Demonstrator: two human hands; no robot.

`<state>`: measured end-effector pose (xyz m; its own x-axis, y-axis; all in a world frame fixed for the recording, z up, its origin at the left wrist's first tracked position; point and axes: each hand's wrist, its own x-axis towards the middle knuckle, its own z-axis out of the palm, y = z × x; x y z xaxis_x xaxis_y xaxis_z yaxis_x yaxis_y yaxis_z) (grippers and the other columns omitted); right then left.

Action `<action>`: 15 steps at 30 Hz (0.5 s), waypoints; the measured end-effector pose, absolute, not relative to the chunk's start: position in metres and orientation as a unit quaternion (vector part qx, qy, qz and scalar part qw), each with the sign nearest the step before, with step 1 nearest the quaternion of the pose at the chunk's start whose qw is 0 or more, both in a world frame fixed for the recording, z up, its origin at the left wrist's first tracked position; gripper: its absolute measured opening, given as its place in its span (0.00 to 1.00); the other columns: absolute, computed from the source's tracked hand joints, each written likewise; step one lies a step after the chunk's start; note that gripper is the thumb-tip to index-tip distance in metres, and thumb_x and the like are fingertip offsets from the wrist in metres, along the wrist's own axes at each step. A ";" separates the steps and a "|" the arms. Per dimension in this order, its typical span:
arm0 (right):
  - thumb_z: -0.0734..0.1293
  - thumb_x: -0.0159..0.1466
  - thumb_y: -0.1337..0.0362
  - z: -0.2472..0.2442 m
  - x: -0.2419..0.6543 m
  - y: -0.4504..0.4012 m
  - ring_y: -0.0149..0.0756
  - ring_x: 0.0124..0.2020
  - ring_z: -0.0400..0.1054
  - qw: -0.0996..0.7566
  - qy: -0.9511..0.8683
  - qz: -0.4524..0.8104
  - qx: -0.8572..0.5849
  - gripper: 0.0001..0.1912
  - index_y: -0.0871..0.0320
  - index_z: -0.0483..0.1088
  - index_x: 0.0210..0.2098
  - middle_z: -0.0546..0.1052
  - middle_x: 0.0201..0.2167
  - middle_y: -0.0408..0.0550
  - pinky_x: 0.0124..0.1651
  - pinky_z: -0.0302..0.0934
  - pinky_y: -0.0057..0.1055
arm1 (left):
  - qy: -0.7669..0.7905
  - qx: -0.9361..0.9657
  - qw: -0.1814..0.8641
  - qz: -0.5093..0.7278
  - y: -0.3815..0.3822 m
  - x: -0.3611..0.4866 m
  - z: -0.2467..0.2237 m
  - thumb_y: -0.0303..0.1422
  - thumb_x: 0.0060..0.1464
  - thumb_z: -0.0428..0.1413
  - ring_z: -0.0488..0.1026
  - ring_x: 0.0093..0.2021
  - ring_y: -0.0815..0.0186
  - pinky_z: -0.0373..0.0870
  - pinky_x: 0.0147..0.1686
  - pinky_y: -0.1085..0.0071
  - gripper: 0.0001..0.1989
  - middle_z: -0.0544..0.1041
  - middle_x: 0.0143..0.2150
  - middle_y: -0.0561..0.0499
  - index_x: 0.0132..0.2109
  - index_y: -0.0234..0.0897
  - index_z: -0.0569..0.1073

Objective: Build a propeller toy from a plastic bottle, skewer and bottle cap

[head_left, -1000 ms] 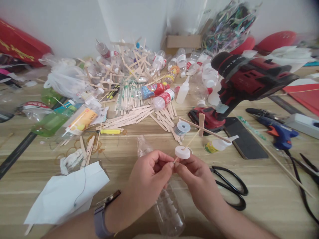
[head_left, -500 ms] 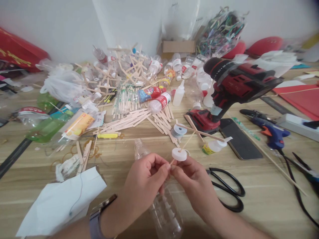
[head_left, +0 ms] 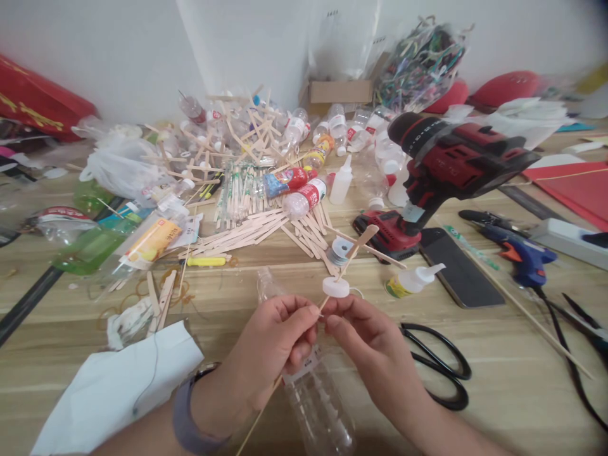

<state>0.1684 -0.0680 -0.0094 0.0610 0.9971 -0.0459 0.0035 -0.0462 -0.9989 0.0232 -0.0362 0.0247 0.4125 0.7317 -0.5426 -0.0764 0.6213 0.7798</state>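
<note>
A thin wooden stick (head_left: 259,415) runs up through a white bottle cap (head_left: 335,287), with flat wooden blades (head_left: 363,244) crossed at its top end. My left hand (head_left: 280,342) pinches the stick just below the cap. Close beside it, my right hand (head_left: 368,335) has thumb and index finger pressed together near the stick, at a small pale end or thread too small to make out. Under both hands lies a clear plastic bottle (head_left: 320,405), partly hidden by them.
Black scissors (head_left: 441,373) lie right of my right hand. Beyond are a glue bottle (head_left: 411,280), a phone (head_left: 458,269), a red drill (head_left: 456,158), a glue gun (head_left: 517,247) and a wire spool (head_left: 340,251). White paper (head_left: 118,386) lies left; sticks and bottles fill the back.
The blades above the cap have turned, and the cap has shifted slightly left and up. The stick's lower end now shows below my left hand. My fingers have moved slightly.
</note>
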 end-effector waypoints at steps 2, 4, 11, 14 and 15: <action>0.67 0.60 0.60 -0.010 0.169 -0.068 0.35 0.32 0.70 0.503 -0.487 0.474 -0.534 0.06 0.55 0.74 0.31 0.77 0.29 0.44 0.39 0.64 0.31 | 0.476 0.356 0.758 0.268 -0.037 0.023 0.025 0.43 0.50 0.58 0.50 0.14 0.80 0.44 0.13 0.80 0.16 0.61 0.18 0.62 0.27 0.36 0.65; 0.68 0.59 0.61 -0.009 0.168 -0.068 0.36 0.32 0.71 0.504 -0.491 0.458 -0.544 0.05 0.55 0.75 0.31 0.78 0.29 0.45 0.39 0.65 0.32 | 0.481 0.371 0.748 0.269 -0.038 0.024 0.024 0.44 0.51 0.57 0.50 0.14 0.79 0.45 0.13 0.80 0.17 0.60 0.16 0.62 0.27 0.36 0.65; 0.69 0.57 0.61 -0.008 0.168 -0.067 0.35 0.29 0.71 0.488 -0.488 0.449 -0.568 0.06 0.55 0.76 0.27 0.79 0.26 0.44 0.36 0.65 0.31 | 0.499 0.384 0.721 0.290 -0.039 0.027 0.023 0.43 0.50 0.58 0.52 0.13 0.79 0.48 0.14 0.80 0.15 0.62 0.15 0.62 0.29 0.37 0.65; 0.69 0.57 0.61 -0.007 0.168 -0.067 0.36 0.30 0.72 0.490 -0.482 0.453 -0.568 0.05 0.54 0.78 0.28 0.80 0.27 0.44 0.37 0.65 0.32 | 0.503 0.391 0.712 0.297 -0.040 0.027 0.022 0.43 0.51 0.57 0.52 0.13 0.79 0.48 0.14 0.80 0.14 0.62 0.16 0.63 0.31 0.36 0.66; 0.70 0.56 0.61 -0.007 0.168 -0.068 0.36 0.30 0.72 0.490 -0.479 0.455 -0.569 0.05 0.54 0.78 0.28 0.80 0.27 0.45 0.37 0.65 0.32 | 0.504 0.395 0.708 0.298 -0.040 0.027 0.022 0.43 0.51 0.57 0.52 0.13 0.79 0.48 0.14 0.80 0.14 0.62 0.16 0.63 0.31 0.36 0.66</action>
